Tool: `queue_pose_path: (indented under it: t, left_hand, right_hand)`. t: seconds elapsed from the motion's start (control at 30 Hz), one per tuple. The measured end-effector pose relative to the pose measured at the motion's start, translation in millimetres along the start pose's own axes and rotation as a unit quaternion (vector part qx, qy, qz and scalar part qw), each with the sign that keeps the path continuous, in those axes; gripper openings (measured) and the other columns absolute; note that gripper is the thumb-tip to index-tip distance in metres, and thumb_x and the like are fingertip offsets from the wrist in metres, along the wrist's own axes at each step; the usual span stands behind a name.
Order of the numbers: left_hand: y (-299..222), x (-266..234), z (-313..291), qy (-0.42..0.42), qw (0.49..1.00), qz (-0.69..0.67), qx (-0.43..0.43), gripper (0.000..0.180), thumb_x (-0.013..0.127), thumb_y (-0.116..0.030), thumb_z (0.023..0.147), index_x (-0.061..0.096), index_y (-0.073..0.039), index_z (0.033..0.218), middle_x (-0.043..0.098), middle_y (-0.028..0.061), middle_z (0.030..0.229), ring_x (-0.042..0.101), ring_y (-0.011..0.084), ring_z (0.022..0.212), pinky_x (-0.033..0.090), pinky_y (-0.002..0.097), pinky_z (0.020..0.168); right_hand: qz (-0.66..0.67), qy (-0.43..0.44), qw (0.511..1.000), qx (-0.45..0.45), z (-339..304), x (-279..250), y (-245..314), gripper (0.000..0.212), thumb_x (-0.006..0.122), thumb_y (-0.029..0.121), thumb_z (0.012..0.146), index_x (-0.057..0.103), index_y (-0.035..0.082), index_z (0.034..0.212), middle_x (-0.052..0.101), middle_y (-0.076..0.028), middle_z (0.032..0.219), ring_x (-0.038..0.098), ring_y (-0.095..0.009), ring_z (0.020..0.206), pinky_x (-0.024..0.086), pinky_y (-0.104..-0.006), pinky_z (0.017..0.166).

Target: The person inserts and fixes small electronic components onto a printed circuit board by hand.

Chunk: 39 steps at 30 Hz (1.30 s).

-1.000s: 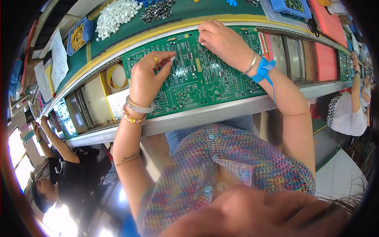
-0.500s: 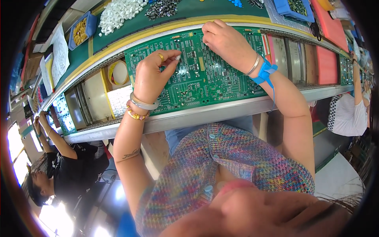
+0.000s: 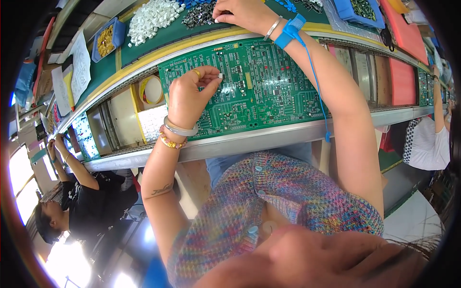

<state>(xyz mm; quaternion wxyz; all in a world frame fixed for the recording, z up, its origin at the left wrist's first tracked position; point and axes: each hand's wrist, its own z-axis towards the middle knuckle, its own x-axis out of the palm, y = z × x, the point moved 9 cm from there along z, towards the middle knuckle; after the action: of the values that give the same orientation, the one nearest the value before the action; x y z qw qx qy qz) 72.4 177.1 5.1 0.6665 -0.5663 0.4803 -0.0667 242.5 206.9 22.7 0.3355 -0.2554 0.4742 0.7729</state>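
Left hand (image 3: 188,95) pinching white part (image 3: 220,76), right hand (image 3: 247,13) outstretched at dark pile (image 3: 198,16), grip unclear

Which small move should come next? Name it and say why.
The right hand should probably pinch one piece from the pile of dark parts: its fingertips are beside that pile, with no part clearly visible in them, while the left hand holds a white part over the circuit board.
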Motion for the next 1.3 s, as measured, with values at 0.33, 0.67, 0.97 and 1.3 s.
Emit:
queue_pose_path:
  t: [0.33,0.67,0.97,1.3]
  left_hand:
    - [-44,27,18,-0.019,0.978,0.104,0.178,0.016,0.071,-0.005,0.074,0.066,-0.003,0.089,0.061,0.0090,0.099,0.063,0.0283,0.083,0.052,0.0367,0.071]
    - [-39,43,20,-0.026,0.955,0.200,0.217,0.015,0.072,-0.008,0.074,0.068,-0.004,0.088,0.059,0.0076,0.100,0.063,0.0279,0.084,0.052,0.0369,0.072]
    - [-41,45,17,-0.037,0.945,0.228,0.232,0.015,0.072,-0.008,0.075,0.067,-0.004,0.088,0.058,0.0074,0.097,0.062,0.0271,0.084,0.051,0.0377,0.071]
    - [-46,-15,27,-0.146,0.927,0.225,0.262,0.016,0.074,-0.011,0.075,0.069,-0.007,0.090,0.063,0.0081,0.093,0.062,0.0262,0.085,0.051,0.0349,0.072]
  right_hand:
    - [-0.125,0.030,0.991,-0.027,1,10,-5,0.011,0.063,0.018,0.079,0.063,0.008,0.075,0.061,-0.009,0.079,0.059,-0.029,0.082,0.047,-0.0406,0.074]
    - [-0.042,-0.064,0.997,-0.002,-4,-13,7,0.012,0.060,0.019,0.084,0.066,0.008,0.083,0.067,-0.010,0.082,0.063,-0.030,0.081,0.050,-0.0405,0.071]
    - [-0.021,-0.063,0.998,0.009,-9,-20,19,0.012,0.060,0.017,0.084,0.065,0.006,0.085,0.066,-0.011,0.081,0.063,-0.030,0.080,0.050,-0.0399,0.070]
    - [0.040,-0.087,0.994,0.061,-35,-47,40,0.008,0.063,0.011,0.083,0.062,0.005,0.088,0.064,-0.013,0.085,0.062,-0.032,0.081,0.049,-0.0403,0.071]
